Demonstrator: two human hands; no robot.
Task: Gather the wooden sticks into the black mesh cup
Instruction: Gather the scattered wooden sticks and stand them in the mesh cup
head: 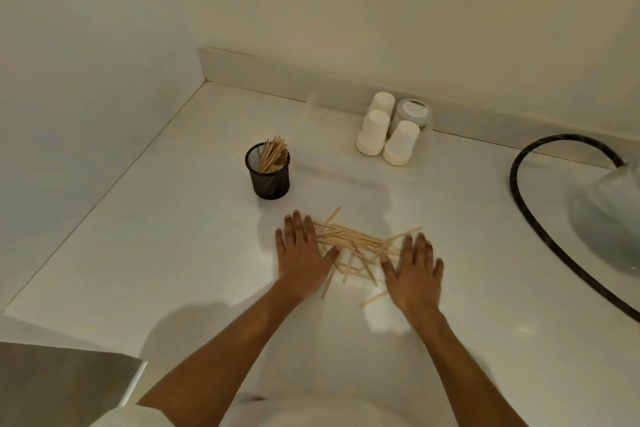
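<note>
A loose pile of wooden sticks (356,246) lies flat on the white counter (173,253). My left hand (303,255) rests palm down on the pile's left end, fingers spread. My right hand (414,270) lies palm down at the pile's right end, also spread, holding nothing. One stray stick (375,298) sits just in front of the pile. The black mesh cup (269,172) stands upright beyond my left hand, to the far left of the pile, with a bundle of sticks (273,154) leaning inside it.
Three upside-down white paper cups (384,135) and a lidded jar (414,113) stand by the back wall. A black hose (540,225) curves along the right by a pale basin (609,215). A grey metal surface (59,381) is at bottom left.
</note>
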